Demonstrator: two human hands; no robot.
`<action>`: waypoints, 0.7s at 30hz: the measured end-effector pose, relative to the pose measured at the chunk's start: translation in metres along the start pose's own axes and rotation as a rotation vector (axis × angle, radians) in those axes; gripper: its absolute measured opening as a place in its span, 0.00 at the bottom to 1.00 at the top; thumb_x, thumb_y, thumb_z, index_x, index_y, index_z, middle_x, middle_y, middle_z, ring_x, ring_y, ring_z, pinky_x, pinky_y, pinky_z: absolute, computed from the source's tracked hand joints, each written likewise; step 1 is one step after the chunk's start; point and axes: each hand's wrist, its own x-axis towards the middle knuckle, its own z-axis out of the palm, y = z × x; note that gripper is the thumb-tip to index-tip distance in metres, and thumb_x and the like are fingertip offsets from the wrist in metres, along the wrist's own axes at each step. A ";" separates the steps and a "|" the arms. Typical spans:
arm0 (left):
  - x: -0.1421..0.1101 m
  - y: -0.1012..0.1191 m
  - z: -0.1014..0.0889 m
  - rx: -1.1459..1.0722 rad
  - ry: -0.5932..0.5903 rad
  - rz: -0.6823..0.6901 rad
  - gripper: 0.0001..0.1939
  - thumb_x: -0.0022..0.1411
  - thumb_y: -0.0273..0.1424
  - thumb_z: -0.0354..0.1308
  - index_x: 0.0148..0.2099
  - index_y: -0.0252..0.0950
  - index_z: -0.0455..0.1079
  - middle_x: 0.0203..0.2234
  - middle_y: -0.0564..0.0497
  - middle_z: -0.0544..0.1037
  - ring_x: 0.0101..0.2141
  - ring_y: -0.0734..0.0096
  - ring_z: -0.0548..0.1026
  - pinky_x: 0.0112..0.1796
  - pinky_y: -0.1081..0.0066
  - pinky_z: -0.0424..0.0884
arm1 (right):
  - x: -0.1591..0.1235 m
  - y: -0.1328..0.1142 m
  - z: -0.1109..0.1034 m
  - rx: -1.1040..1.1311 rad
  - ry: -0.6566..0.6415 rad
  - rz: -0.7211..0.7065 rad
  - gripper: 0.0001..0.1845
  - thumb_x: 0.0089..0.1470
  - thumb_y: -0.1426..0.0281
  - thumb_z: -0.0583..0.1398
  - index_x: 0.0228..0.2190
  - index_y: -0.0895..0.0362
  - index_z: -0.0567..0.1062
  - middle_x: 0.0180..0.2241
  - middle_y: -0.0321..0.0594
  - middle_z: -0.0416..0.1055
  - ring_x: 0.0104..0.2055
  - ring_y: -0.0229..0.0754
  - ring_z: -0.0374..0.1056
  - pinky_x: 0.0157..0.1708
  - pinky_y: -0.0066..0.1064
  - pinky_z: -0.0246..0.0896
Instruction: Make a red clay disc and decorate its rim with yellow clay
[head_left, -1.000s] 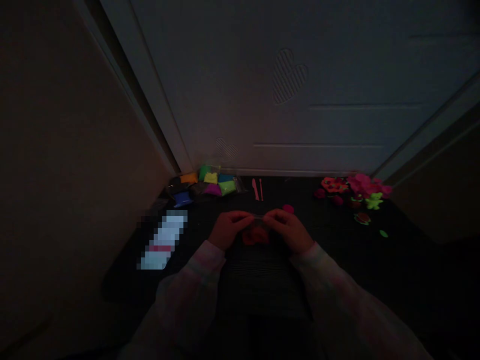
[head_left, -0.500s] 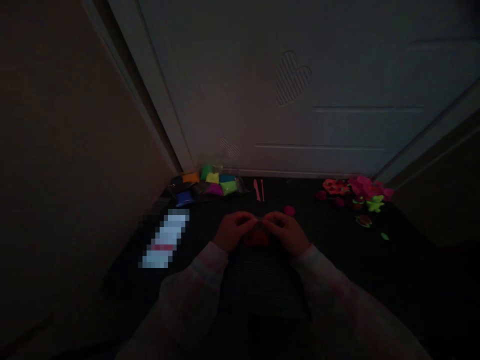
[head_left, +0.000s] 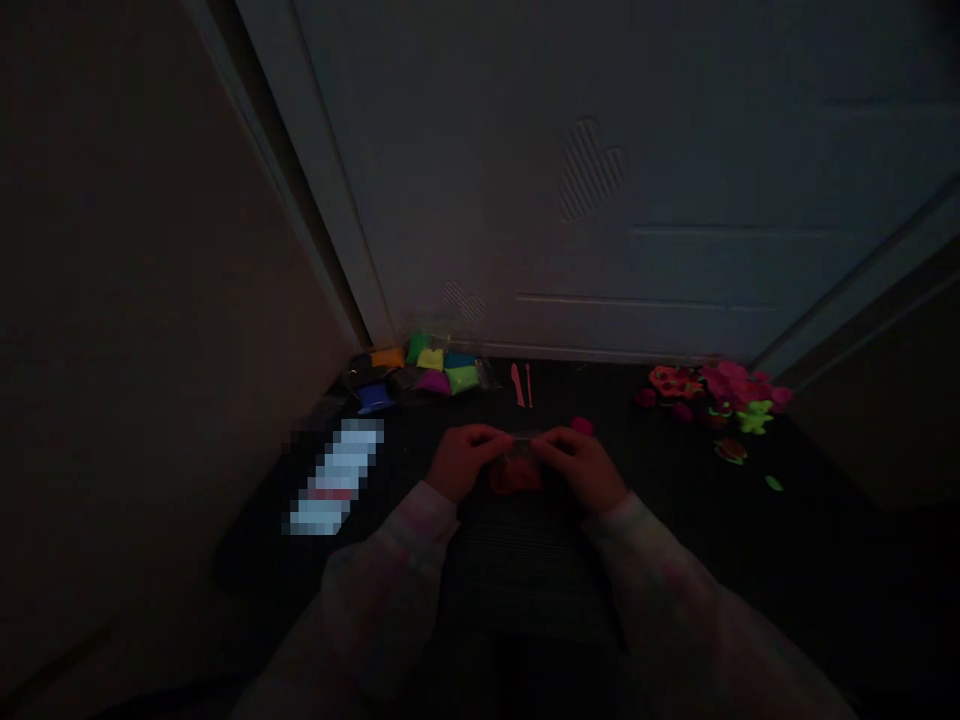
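the fingertips of the left hand (head_left: 459, 463) and right hand (head_left: 590, 468) pinch the top edge of a clear packet with red contents (head_left: 516, 477), held between them at the dark table (head_left: 525, 570). just beyond the right hand sits a pink ball (head_left: 582, 426), and farther back lie two pink tools (head_left: 517, 386), with coloured packets (head_left: 463, 378) to their left.

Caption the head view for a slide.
Left hand and right hand pinch a clear red-filled plastic bag at a dark wood-grained table.
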 end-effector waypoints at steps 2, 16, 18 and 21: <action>0.001 0.001 0.000 -0.031 -0.028 -0.027 0.09 0.42 0.35 0.57 0.24 0.34 0.71 0.20 0.53 0.74 0.25 0.72 0.70 0.31 0.72 0.64 | 0.000 0.001 -0.001 0.042 0.009 -0.007 0.09 0.37 0.64 0.59 0.17 0.57 0.67 0.18 0.30 0.63 0.24 0.34 0.59 0.28 0.28 0.53; 0.004 -0.007 0.004 -0.289 -0.069 -0.061 0.07 0.39 0.31 0.59 0.21 0.32 0.65 0.15 0.58 0.67 0.20 0.80 0.64 0.26 0.76 0.59 | 0.001 0.009 0.005 0.151 -0.078 -0.003 0.12 0.38 0.60 0.59 0.22 0.58 0.69 0.21 0.32 0.65 0.26 0.34 0.59 0.28 0.27 0.53; 0.004 -0.008 0.004 -0.300 -0.067 -0.061 0.08 0.39 0.31 0.60 0.20 0.32 0.64 0.15 0.58 0.66 0.19 0.80 0.63 0.25 0.76 0.59 | 0.002 0.011 0.005 0.146 -0.063 -0.011 0.13 0.37 0.60 0.59 0.22 0.58 0.69 0.21 0.32 0.64 0.25 0.34 0.59 0.28 0.27 0.53; 0.005 -0.010 0.005 -0.325 -0.089 -0.059 0.09 0.38 0.31 0.60 0.20 0.32 0.64 0.15 0.58 0.66 0.19 0.81 0.63 0.25 0.77 0.58 | 0.002 0.012 0.005 0.136 -0.067 -0.010 0.13 0.38 0.60 0.59 0.21 0.58 0.69 0.20 0.32 0.63 0.24 0.34 0.59 0.26 0.27 0.53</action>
